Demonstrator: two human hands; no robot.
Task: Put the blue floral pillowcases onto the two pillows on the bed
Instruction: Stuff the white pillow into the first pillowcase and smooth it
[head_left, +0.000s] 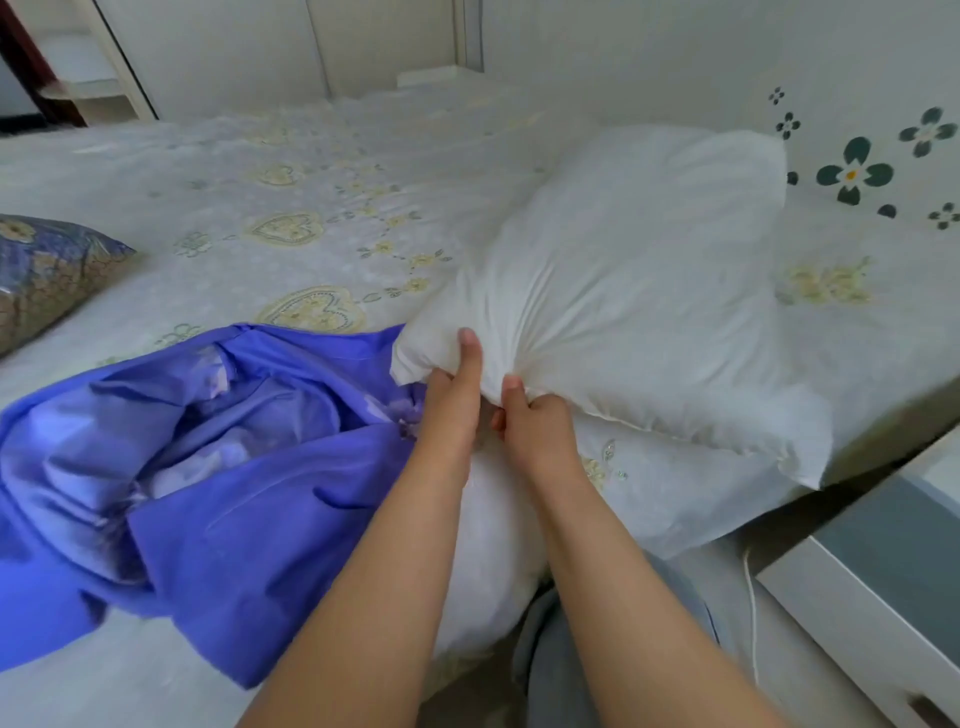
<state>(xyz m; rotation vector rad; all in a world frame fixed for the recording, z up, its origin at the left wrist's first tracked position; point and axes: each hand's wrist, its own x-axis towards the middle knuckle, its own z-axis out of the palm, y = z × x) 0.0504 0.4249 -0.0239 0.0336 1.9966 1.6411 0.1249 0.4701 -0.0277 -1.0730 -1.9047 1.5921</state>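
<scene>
The person is standing at the side of the bed (311, 171) and bunching up the near end of a bare white pillow (623, 270), which is lying across the patterned bedsheet toward the headboard side. Both hands are working right beside each other on that end: the left hand (454, 395) is gripping the gathered corner with its thumb laid up along the fabric, and the right hand (530, 415) is pinching a fold of the same edge, fingers curled under so I cannot see how much cloth they are taking in. A blue floral pillowcase (218, 467) is lying crumpled just to the left, touching the pillow's corner, its opening apparently turned toward the pillow, though the folds are hiding the hem. To my eye the sensible thing is to keep that end squeezed narrow, so it is entering the case as a wedge rather than a slab, and to free one hand to hold the case mouth wide while the other is feeding the corners deep inside. A second white pillow (493, 545) seems to be sitting under the forearms, and a pillow already in a floral cover (47, 270) is resting at the far left edge. A white bedside cabinet (883, 571) is standing at the right.
</scene>
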